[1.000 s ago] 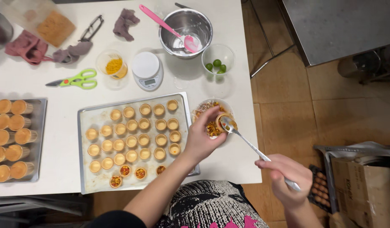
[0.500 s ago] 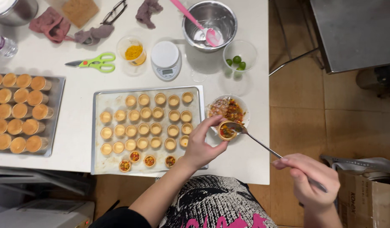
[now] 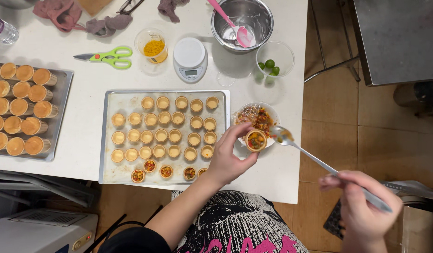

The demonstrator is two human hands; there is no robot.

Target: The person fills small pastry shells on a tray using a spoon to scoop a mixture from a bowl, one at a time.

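My left hand (image 3: 229, 158) pinches a small round tart shell (image 3: 256, 140) filled with a red and green chopped mix, held over the near edge of a white bowl (image 3: 271, 114) of the same filling. My right hand (image 3: 361, 206), off the table's edge, grips the end of a long metal spoon (image 3: 314, 157); its bowl, carrying a little filling, hovers just right of the shell. A metal baking tray (image 3: 114, 172) left of the hand holds several rows of empty shells, with several filled ones along its near edge.
A second tray of orange-filled cups (image 3: 62, 93) lies at far left. Behind are green scissors (image 3: 106, 56), a cup of yellow bits (image 3: 153, 45), a small white scale (image 3: 189, 59), a steel bowl with pink spatula (image 3: 242, 18), a cup of green limes (image 3: 275, 58), cloths (image 3: 57, 11).
The spoon has drawn back a little to the right of the shell, which now looks filled. The camera has moved closer and shifted, so everything sits lower and left in view.
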